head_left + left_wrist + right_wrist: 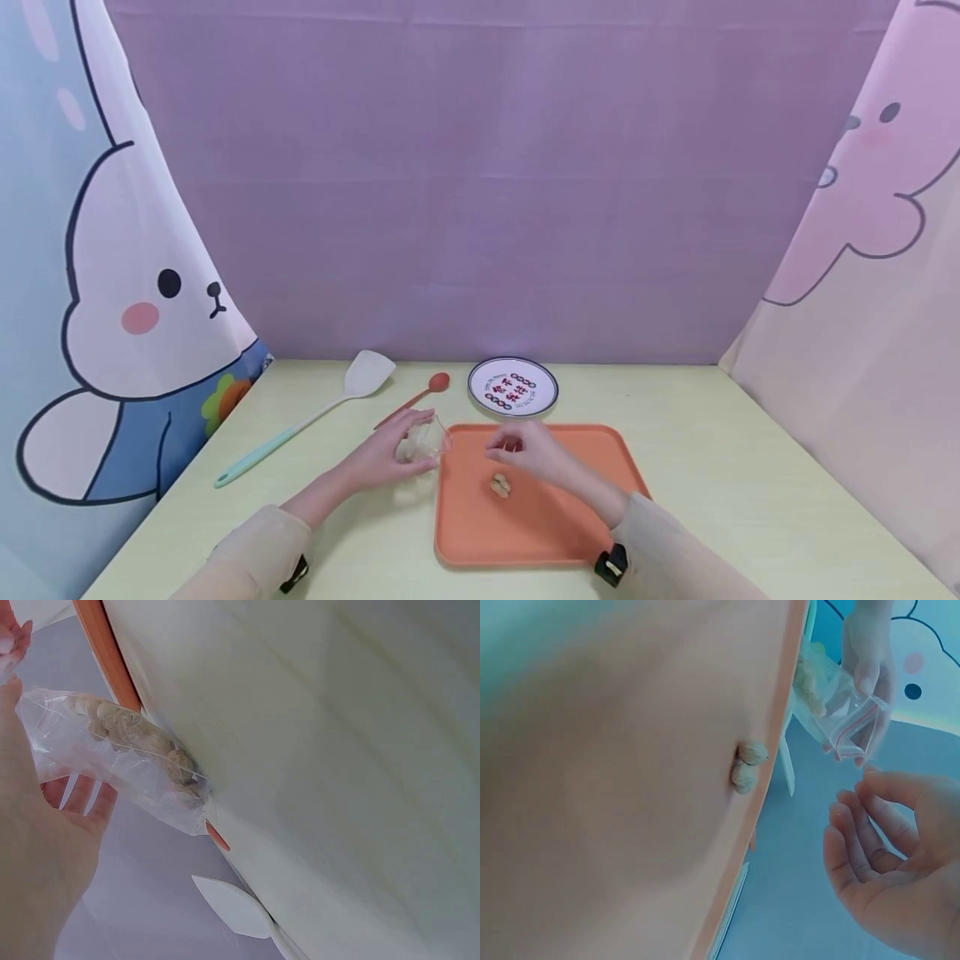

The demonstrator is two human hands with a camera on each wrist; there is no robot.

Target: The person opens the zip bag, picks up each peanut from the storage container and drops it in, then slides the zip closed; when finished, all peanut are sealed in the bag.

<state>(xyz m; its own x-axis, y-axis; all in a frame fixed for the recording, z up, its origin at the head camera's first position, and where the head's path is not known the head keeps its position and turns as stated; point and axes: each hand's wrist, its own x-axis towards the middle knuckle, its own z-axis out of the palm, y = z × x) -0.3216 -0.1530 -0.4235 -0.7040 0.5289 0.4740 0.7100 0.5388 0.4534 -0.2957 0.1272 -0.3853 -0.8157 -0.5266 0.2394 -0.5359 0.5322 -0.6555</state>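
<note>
My left hand (386, 454) grips a clear zip bag (426, 440) with a red line along its mouth, thumb and fingers on opposite sides. Inside the bag lie several tan peanuts (135, 731) in their shells, gathered along one side. The bag's mouth faces right and gapes in the right wrist view. Over the orange tray (600, 467) hovers my right hand (534, 450), fingers loosely bent, thumb near the index fingertip, nothing visible between them. Below it, two peanuts (500, 485) lie side by side on the tray, also seen as pale lumps in the right wrist view.
Behind the tray sits a round white plate (487, 371) with a dark rim and red print. A red spoon (438, 382) lies beyond my left hand. Farther left is a spatula (367, 375) with a white blade and mint handle. A purple curtain (465, 183) closes off the back.
</note>
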